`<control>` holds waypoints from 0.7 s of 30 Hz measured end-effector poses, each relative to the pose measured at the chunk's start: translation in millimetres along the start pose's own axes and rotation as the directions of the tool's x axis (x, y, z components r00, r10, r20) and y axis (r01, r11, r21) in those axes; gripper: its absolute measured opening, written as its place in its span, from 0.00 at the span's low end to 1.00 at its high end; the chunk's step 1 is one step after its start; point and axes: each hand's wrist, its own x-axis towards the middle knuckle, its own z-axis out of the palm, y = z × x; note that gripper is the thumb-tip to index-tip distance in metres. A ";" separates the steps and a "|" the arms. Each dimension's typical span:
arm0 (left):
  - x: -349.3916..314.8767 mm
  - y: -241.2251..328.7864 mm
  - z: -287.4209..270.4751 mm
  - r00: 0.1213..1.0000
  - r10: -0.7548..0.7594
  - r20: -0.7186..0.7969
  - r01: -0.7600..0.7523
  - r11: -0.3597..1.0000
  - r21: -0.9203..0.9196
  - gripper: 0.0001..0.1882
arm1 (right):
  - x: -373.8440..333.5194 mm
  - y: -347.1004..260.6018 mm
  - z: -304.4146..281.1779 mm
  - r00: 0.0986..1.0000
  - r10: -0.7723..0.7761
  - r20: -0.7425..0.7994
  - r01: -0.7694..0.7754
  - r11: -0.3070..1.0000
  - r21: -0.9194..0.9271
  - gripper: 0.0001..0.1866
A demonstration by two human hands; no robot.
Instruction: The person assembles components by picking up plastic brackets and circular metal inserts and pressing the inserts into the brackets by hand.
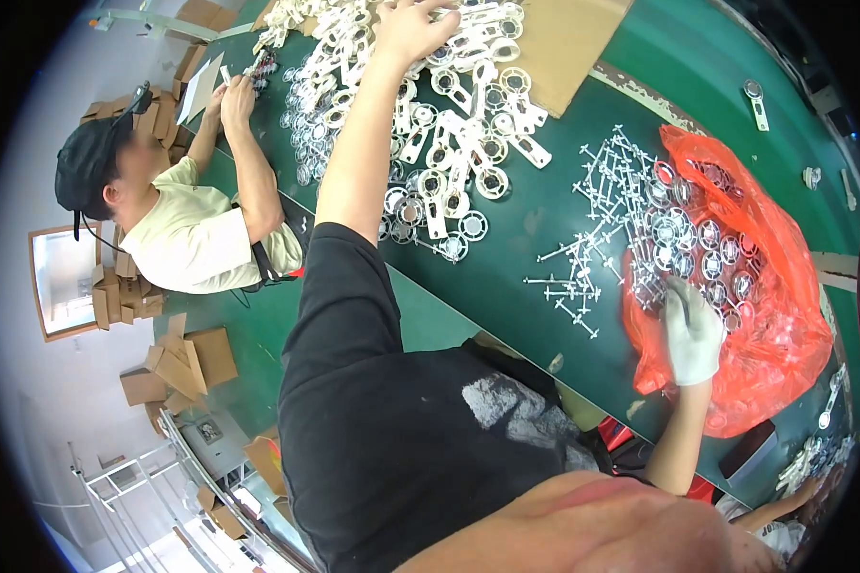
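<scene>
My bare left hand (411, 31) reaches far across the table onto a large heap of cream plastic parts (492, 134), each a ring with a short handle. Its fingers look spread and are partly cut off by the upper edge; I see nothing held in them. My right hand (695, 334), in a white glove, is at the near edge of an open red plastic bag (779, 258). Its fingers are curled closed beside clear round parts (674, 229) and thin grey cross-shaped pins (597, 229). What lies between the fingertips, if anything, is hidden.
Clear ring parts (406, 210) lie beside the cream heap on the green table (506, 277). Flat cardboard (573, 38) lies at the far side. On the left a co-worker (196, 220) in a cap handles small parts. A dark box (750, 449) is at the right.
</scene>
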 end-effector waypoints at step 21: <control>-91.1 127.0 -58.6 0.991 -0.035 0.128 0.025 0.997 0.079 0.16 | 1.3 -0.1 0.7 0.995 0.069 0.066 -0.072 0.996 0.049 0.14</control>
